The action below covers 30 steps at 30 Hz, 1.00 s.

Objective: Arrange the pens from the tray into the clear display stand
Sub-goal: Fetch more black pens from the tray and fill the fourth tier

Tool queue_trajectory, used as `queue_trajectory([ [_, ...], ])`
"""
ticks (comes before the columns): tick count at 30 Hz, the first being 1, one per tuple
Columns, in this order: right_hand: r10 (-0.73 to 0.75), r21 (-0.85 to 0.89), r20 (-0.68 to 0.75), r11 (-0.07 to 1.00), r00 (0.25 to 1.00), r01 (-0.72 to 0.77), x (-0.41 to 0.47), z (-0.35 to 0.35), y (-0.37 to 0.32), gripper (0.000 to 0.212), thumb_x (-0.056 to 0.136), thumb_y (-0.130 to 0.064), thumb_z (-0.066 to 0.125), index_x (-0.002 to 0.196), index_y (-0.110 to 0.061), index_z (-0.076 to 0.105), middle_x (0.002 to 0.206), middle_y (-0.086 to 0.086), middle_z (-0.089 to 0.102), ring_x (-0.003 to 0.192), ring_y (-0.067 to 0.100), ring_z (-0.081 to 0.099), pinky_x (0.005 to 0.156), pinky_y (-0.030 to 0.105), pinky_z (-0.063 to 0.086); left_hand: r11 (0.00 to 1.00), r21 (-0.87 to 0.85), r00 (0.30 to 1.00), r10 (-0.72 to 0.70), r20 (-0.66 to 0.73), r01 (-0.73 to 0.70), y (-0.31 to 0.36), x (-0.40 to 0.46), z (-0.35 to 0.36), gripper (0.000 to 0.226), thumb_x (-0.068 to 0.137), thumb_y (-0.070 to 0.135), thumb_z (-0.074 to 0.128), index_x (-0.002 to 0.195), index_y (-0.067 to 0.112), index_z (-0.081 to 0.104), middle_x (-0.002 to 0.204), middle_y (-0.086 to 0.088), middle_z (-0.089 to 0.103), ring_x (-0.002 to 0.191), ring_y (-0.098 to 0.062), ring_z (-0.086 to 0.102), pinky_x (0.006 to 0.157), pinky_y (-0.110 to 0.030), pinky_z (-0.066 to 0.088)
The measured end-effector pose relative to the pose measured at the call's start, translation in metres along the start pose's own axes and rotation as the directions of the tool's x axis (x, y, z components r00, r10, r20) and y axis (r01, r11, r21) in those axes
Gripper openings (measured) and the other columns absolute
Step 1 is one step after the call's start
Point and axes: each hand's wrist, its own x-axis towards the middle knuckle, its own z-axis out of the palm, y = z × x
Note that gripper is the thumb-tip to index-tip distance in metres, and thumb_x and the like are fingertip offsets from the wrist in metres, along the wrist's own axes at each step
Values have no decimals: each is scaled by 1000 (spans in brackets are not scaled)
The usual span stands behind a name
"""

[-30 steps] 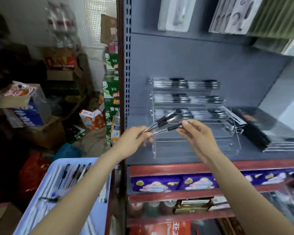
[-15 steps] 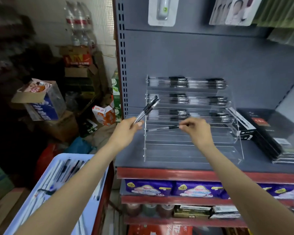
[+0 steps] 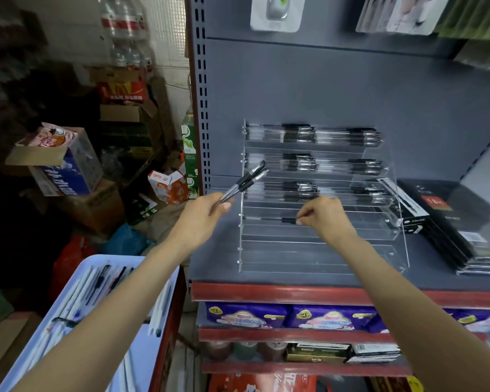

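The clear tiered display stand [image 3: 323, 250] sits on the grey shelf; its upper three tiers hold rows of black-capped pens [image 3: 311, 134]. My right hand [image 3: 326, 216] pinches the right end of a single pen [image 3: 269, 219] that lies level along the left half of the fourth tier. My left hand [image 3: 207, 219] grips two pens [image 3: 245, 182] by their lower ends, tips pointing up and right, just left of the stand. The white tray [image 3: 153, 343] at lower left holds several more pens, partly hidden by my left forearm.
Black boxed goods [image 3: 464, 230] are stacked to the right of the stand. The grey shelf [image 3: 210, 267] has a red front edge, with purple packets [image 3: 246, 318] on the shelf below. Cardboard boxes [image 3: 68, 171] and bottles crowd the floor at left.
My right hand has carried the single pen away from my left hand and down onto the fourth tier. My left hand has swung its two pens upward and apart to the left.
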Motion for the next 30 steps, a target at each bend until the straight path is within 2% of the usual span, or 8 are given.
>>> queue_trajectory([
  [3,17,236,-97,972,995,6,-7,-3,-4,16,78,-12,73,94,-8,72,87,4,72,75,10,65,71,11,46,994,65,996,86,9,-86,2,-1,-1,22,97,21,46,93,3,59,65,-10,55,58,-19,44,51,-22,27],
  [5,43,512,-107,859,993,18,-14,-7,-12,23,80,-12,72,102,-11,69,85,-1,71,69,5,66,64,8,48,988,87,991,128,23,-130,5,0,-3,21,97,20,46,86,6,55,58,0,44,54,-13,38,50,-20,28],
  [10,-32,894,15,448,999,1,-25,-18,-34,22,84,-5,64,104,-14,62,86,-1,72,79,11,69,71,18,54,972,116,968,183,173,-204,18,4,-5,23,97,20,48,87,3,61,70,11,58,64,13,53,59,-5,35],
  [13,-2,940,-13,342,1000,13,-28,-19,-34,12,84,2,60,82,-10,63,69,0,71,69,11,70,69,15,54,970,97,958,199,205,-222,21,6,-3,26,96,23,49,85,2,61,78,2,67,77,-4,61,66,-14,40],
  [18,91,888,-59,460,994,11,-29,-22,-14,10,81,5,64,83,-4,67,69,3,72,71,15,71,69,16,55,982,25,982,188,0,-188,15,5,4,17,96,22,48,99,15,63,72,1,60,67,-11,54,62,-27,37],
  [24,153,749,-135,663,979,0,-25,-23,15,7,79,6,66,85,2,69,65,2,70,63,11,70,69,17,56,995,-46,995,91,-32,-92,8,6,8,20,97,21,47,108,17,63,60,10,43,55,-2,38,54,-12,32],
  [28,138,502,-178,864,974,-31,-23,-17,20,5,77,-7,73,78,-13,73,76,5,71,73,15,66,77,23,51,996,-69,998,60,13,-59,9,5,11,33,96,19,50,128,16,57,102,1,69,91,-4,60,77,-8,37],
  [30,72,375,-186,927,980,3,-21,-15,17,3,76,-11,75,78,-12,74,77,3,70,70,10,63,72,13,47,997,-73,999,39,25,-37,10,5,12,37,95,19,51,132,17,52,126,1,61,115,-10,55,90,-15,37],
])
